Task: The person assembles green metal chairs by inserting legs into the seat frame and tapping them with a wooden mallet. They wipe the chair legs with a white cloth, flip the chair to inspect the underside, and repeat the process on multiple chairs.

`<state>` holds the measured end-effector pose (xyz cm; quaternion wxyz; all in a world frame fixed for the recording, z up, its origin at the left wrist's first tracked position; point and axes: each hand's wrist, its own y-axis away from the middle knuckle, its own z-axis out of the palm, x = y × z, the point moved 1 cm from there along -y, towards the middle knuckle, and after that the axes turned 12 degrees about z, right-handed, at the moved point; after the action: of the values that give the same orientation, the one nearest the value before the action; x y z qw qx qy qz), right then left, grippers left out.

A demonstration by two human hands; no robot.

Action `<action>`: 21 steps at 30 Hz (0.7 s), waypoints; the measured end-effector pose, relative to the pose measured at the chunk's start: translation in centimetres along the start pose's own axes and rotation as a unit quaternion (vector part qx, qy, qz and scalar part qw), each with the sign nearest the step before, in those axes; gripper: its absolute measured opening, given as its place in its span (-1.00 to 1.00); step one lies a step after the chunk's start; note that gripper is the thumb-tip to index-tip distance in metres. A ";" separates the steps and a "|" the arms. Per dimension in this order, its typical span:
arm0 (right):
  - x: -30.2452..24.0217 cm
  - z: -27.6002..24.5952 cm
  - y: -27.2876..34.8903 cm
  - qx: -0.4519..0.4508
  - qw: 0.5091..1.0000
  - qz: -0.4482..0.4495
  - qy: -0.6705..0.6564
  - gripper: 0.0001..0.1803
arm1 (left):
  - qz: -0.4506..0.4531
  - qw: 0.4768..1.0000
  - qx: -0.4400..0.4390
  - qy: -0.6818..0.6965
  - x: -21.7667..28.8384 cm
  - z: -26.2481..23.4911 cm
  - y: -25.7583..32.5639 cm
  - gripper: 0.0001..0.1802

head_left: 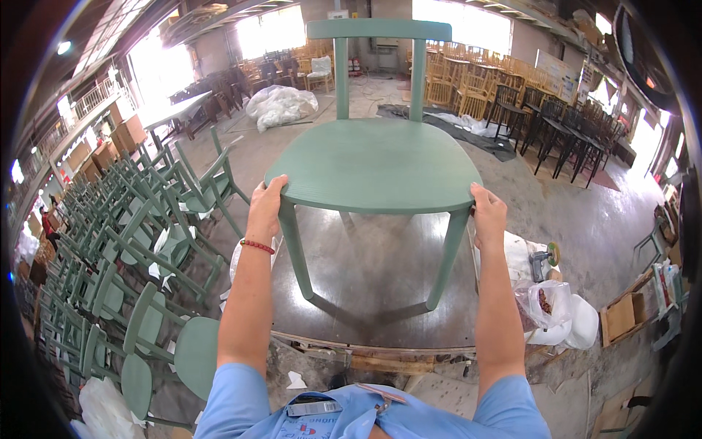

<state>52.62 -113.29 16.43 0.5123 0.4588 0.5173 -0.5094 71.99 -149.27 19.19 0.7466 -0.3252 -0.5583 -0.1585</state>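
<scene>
A green chair (376, 164) stands upright on a dark round table (373, 307), its two front legs planted toward the near edge of the tabletop and its back, a flat rail on two posts, rising on the far side. The left hand (266, 205) grips the front left corner of the seat, fingers curled over the rim and the thumb lying along the top of the seat, so the hand is closed around the edge rather than spread. A red bead bracelet (257, 246) circles that wrist. The right hand (488, 216) holds the front right corner of the seat in the same way, fingers wrapped over the rim just above the right front leg. Both forearms reach up from the lower edge, out of light blue sleeves (234, 402). To the left of the table, on the concrete floor, many more green chairs (139, 249) are stacked and leaning in rows. Just beside the right edge of the table lies a small power tool with a round pad (545, 257), and near it a clear plastic bag holding something brown (545, 300), resting on white wrapping. Farther back on the right stand rows of dark chairs (563, 132), and behind them pale wooden chairs (461, 77). A heap of clear plastic sheeting (281, 104) lies on the floor beyond the table's far left side.
</scene>
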 end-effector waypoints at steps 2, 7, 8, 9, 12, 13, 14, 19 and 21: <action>-0.4 -1.3 -0.8 0.007 0.999 -0.009 0.033 -0.47 | -0.008 1.000 -0.021 0.001 -0.1 1.2 -0.5 -0.52; 3.0 -2.3 1.0 -0.003 1.000 -0.016 -0.013 -0.52 | 0.024 0.999 0.008 -0.034 -4.1 -2.4 -3.0 -0.60; 5.3 -2.7 2.7 -0.004 0.998 0.007 -0.061 -0.57 | -0.001 0.998 0.041 -0.056 -4.4 -3.4 -3.2 -0.69; 8.9 -3.7 5.4 -0.062 0.996 0.042 -0.039 -0.62 | -0.009 0.996 0.038 -0.080 -4.0 -6.3 -3.6 -0.64; 22.7 -10.9 14.1 -0.131 0.942 0.309 0.013 -0.76 | -0.045 0.998 -0.032 0.016 -4.1 -1.2 -3.8 -0.54; 27.8 -12.5 18.2 -0.176 0.910 0.376 0.009 -0.79 | -0.049 0.998 -0.030 0.026 -3.6 -1.8 -4.2 -0.54; 31.7 -13.7 22.4 -0.124 0.847 0.518 -0.005 -0.80 | -0.053 0.998 -0.023 0.033 -3.5 -2.6 -4.8 -0.54; 43.9 -23.2 27.1 0.280 0.748 0.550 -0.245 -0.72 | -0.101 0.994 -0.024 0.034 -3.2 -5.2 -6.4 -0.63; 45.3 -24.9 25.2 0.350 0.732 0.487 -0.323 -0.73 | -0.090 0.995 -0.037 0.025 -3.3 -4.3 -6.7 -0.68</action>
<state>73.69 -89.08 -31.23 0.6296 0.6029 -0.1888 -0.4523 70.06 -157.48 17.39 0.7305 -0.2965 -0.5604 -0.2537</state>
